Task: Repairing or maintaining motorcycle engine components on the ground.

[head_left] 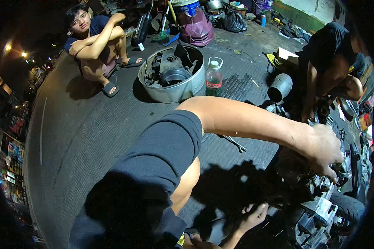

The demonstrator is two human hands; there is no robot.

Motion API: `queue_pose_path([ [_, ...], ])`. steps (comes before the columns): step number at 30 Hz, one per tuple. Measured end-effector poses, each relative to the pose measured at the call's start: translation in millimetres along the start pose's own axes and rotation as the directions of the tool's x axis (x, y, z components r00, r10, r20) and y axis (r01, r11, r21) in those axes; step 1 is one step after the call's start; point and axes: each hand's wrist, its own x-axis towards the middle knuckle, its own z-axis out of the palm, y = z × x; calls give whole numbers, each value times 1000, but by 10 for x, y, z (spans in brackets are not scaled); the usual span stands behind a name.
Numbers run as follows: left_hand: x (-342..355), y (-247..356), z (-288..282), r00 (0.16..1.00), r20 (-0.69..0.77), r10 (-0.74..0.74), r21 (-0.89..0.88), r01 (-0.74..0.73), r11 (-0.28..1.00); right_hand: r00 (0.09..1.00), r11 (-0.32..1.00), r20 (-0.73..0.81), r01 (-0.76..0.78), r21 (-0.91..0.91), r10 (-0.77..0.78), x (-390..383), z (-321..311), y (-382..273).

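Note:
My left arm, in a dark short sleeve, stretches across the view to the right. At its end my left hand [326, 147] reaches down with curled fingers onto a motorcycle's dark mechanical parts; what it grips is hidden beneath it. Lower down, in shadow, my right hand [255, 216] is beside the machine, its fingers apart and nothing visible between them. The metal engine [320, 211] lies to the right of that hand. Under my left forearm, a metal wrench [235, 143] rests on the ground. Past the machine, a crouching person [330, 58] has their hands low among the parts.
A round metal basin [170, 94] holds dark parts. Next to it stands a clear bottle [214, 79] with a red label. A metal cylinder [280, 87] lies further right. Another person [96, 47] squats at the far left. A maroon container [195, 30] and a black bag [235, 21] stand behind.

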Motion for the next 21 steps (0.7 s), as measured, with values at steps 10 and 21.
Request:
queue_pose_path([
  [10,3,24,-69,1000,12,-26,5,26,1000,986,970,-63,-142,198,157,99,226,-315],
  [21,95,-126,68,994,-69,83,51,-79,996,969,936,104,-242,255,222,141,159,-481],
])
